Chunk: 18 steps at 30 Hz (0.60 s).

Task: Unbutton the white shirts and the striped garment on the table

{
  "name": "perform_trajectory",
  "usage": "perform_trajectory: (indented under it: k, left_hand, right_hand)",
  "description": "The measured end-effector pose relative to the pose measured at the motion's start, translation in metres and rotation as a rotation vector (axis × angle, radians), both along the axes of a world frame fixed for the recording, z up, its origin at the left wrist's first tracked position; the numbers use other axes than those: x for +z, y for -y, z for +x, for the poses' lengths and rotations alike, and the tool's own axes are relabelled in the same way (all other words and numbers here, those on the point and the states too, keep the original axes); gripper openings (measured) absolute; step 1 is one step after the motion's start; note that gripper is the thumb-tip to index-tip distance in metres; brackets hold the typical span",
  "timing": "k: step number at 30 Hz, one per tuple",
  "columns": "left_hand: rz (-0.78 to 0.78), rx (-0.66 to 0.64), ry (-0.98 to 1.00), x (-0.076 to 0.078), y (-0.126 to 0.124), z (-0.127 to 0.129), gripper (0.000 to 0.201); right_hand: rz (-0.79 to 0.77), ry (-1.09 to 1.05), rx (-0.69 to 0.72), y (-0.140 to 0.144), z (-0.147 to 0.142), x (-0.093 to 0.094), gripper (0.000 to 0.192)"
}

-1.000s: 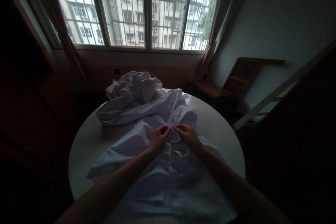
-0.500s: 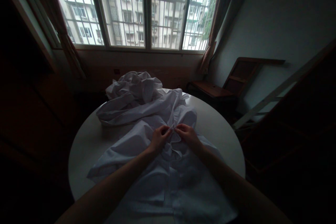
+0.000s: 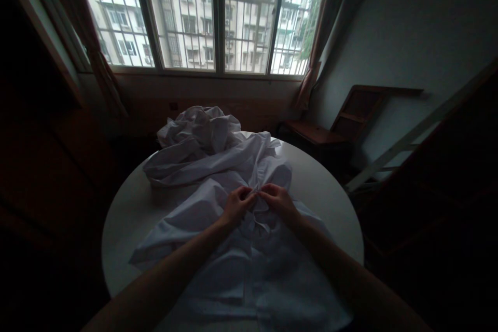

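Observation:
A white garment (image 3: 225, 264), which looks like a long coat with a front placket and a pocket, lies spread over the near half of a round table. My left hand (image 3: 238, 203) pinches its front edge between thumb and fingers. Close against it, my right hand (image 3: 278, 200) pinches the same edge from the other side, fingertips nearly touching. Whether a button lies between them is hidden by the fingers. A loose fold of the cloth hangs just below my hands. Farther back, more white cloth (image 3: 202, 129) is heaped in a crumpled pile.
The round white table (image 3: 124, 218) stands before a barred window (image 3: 218, 21). A wooden chair (image 3: 319, 132) is behind it to the right, by the wall. Curtains (image 3: 99, 67) hang at both sides of the window. Dark furniture (image 3: 42, 166) stands at the left.
My left fingers have shifted very slightly at the pinched edge. Otherwise hands and cloth stay in the same place.

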<state>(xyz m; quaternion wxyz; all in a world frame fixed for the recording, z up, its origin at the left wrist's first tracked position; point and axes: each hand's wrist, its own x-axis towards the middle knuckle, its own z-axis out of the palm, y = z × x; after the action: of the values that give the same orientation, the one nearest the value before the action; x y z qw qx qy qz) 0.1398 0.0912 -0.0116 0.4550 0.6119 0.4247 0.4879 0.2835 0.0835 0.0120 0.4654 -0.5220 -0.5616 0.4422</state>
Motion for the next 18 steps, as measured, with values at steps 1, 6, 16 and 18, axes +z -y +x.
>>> perform_trajectory:
  k: [1,6,16,18]
  left_hand:
    - [0.008,0.005,-0.002,-0.0001,0.0,0.0001,0.026]
    - [0.012,0.025,-0.015,0.001,0.0004,0.0008,0.026]
    - [0.008,0.065,-0.012,-0.0013,0.0013,0.001,0.027]
    - [0.001,0.06,-0.02,-0.0019,0.0011,0.0006,0.028]
  right_hand:
    - [0.012,0.011,-0.001,-0.0004,0.0002,-0.0005,0.026]
    - [0.056,0.036,-0.014,-0.001,-0.0004,-0.0009,0.024]
    - [0.072,0.042,0.009,0.0015,0.0,0.0009,0.024]
    - [0.132,0.119,-0.01,0.0003,0.0012,-0.0011,0.02]
